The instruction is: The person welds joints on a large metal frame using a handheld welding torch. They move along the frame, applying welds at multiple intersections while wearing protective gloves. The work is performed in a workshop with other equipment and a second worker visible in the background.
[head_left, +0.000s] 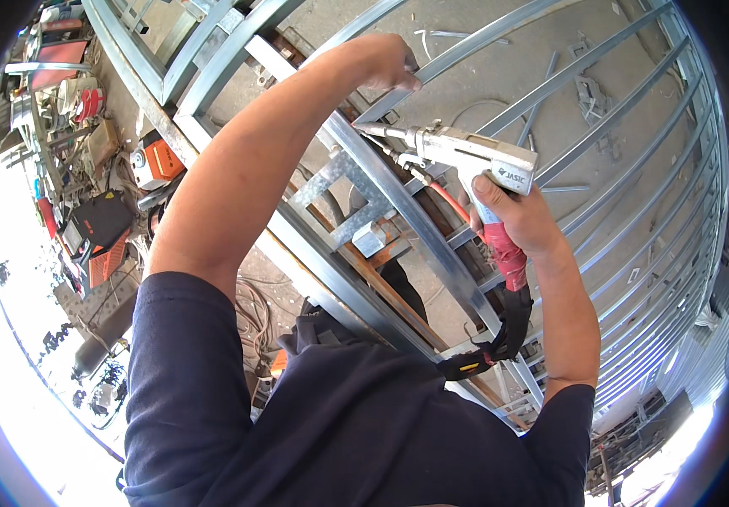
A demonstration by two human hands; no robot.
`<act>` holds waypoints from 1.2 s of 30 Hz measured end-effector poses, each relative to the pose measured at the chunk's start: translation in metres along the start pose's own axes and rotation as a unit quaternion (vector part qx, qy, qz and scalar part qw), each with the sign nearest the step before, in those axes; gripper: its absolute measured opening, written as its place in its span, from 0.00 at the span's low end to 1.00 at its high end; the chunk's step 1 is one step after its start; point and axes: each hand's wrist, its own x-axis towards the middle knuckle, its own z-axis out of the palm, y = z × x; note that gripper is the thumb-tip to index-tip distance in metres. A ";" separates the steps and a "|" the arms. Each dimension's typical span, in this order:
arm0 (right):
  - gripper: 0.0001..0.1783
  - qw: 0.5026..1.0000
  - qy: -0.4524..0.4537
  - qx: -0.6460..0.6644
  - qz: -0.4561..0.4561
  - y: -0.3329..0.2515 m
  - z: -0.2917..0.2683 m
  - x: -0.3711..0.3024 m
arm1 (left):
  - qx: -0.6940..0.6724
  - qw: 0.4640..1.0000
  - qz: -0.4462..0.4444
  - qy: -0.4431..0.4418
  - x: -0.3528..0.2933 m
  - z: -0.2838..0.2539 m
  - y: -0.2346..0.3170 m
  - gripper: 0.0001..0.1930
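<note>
My right hand (516, 215) grips the handle of a silver handheld welding gun (466, 152), fingers wrapped round it and thumb near the body. The gun's narrow nozzle points left, its tip at the joint where a slat meets the long steel rail (432, 228). A thin wire-feed tube runs below the nozzle. From the handle, a red-wrapped and black cable (512, 325) hangs toward my body. My left hand (386, 63) reaches across above the nozzle, fingers curled down over a galvanized steel tube (474, 40) near the joint. Its far fingers are partly hidden.
A large frame of parallel metal slats (626, 127) spreads to the right over the concrete floor. A flat metal bracket (339, 190) lies by the rail. At left are an orange machine (160, 160), a black case (103, 221) and cluttered tools. Coiled hoses (253, 317) lie near my body.
</note>
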 end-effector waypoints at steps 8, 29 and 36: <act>0.25 1.000 0.002 -0.010 0.007 -0.001 0.003 -0.001 | -0.007 1.000 0.016 0.014 0.003 0.004 -0.005 0.27; 0.24 1.000 -0.009 -0.021 0.010 0.001 0.001 -0.003 | -0.007 1.000 0.001 0.003 -0.002 -0.002 0.004 0.24; 0.24 0.999 -0.016 -0.024 0.015 0.000 0.000 -0.006 | -0.007 1.000 0.008 -0.001 0.004 0.001 -0.002 0.23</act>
